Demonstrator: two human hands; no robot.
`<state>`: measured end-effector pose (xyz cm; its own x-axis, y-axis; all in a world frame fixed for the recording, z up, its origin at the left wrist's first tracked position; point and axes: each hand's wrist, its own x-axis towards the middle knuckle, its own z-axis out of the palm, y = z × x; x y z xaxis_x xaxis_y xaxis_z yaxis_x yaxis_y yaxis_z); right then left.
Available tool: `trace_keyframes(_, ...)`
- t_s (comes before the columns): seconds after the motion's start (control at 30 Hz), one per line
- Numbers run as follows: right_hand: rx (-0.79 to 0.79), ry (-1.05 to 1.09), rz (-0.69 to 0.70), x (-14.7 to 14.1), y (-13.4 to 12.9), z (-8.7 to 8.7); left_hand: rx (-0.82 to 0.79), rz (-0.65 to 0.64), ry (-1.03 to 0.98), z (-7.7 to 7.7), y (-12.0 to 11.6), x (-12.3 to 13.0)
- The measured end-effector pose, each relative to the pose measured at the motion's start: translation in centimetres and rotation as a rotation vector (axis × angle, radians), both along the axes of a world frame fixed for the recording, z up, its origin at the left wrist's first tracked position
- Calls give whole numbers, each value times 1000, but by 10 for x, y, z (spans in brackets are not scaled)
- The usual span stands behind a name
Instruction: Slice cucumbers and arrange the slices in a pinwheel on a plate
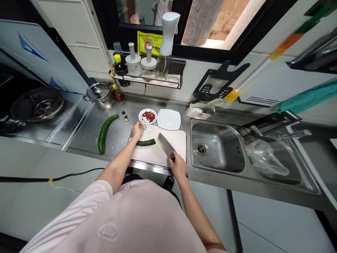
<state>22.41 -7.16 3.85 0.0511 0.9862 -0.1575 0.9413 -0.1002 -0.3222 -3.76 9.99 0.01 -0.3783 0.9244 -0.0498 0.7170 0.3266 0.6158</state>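
Observation:
My right hand (179, 164) grips the handle of a kitchen knife (165, 144), its blade resting over the white cutting board (180, 140) and pointing away to the left. At the board's far left corner, the closed fingers of my left hand (137, 130) pinch a thin cucumber slice (144, 127). A cut piece of cucumber (146, 142) lies across the board below that hand, its left end partly hidden by my wrist. To the left on the steel counter lies a whole, curved cucumber (105, 133). Small cucumber ends (126, 119) sit near the board.
Behind the board stand a plate of chopped red chilli (148, 116) and a white square plate (169, 119). A sink (218, 147) lies right, a lidded pot (100, 95) and a wok (37, 103) left. A rack (147, 81) holds jars and bottles.

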Motion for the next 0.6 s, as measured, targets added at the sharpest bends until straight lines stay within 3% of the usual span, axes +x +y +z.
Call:
trace_keyframes(0.3, -10, 17, -19, 4, -3, 0, 9, -130, 157, 0, 3, -1)
trace_keyframes(0.6, 13, 51, -5, 2, -2, -1, -6, -194, 187, -4, 3, -2)
